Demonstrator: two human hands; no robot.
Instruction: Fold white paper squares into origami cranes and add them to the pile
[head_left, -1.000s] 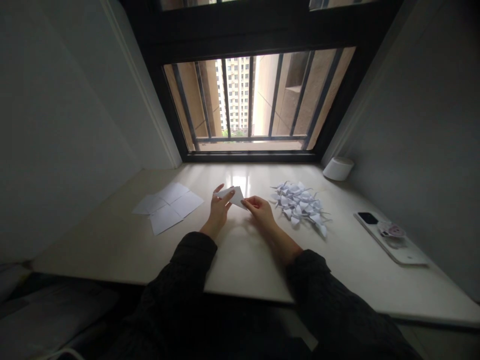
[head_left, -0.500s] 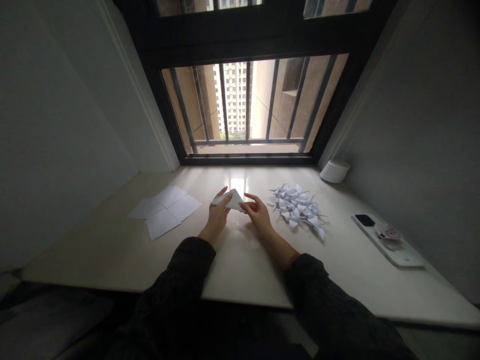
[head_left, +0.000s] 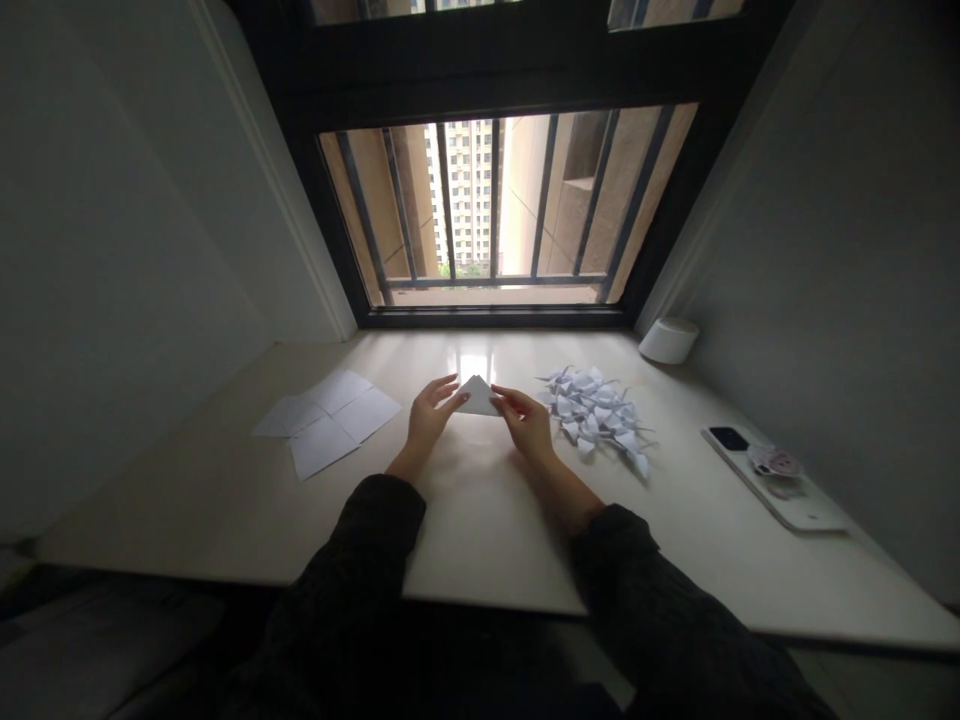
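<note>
A person's left hand [head_left: 429,418] and right hand [head_left: 529,425] pinch the lower corners of a white paper triangle [head_left: 478,396], held point-up just above the desk [head_left: 480,530] before a barred window [head_left: 495,200]. The work looks to be at an early fold. A clean crease would call for matched edges and firm pressure. Flat sheets [head_left: 330,425] lie to the left and a heap of folded paper figures [head_left: 596,412] to the right.

White folded paper [head_left: 478,397], white paper cranes [head_left: 596,412], cream table [head_left: 480,520], dark sleeves [head_left: 375,540]
</note>
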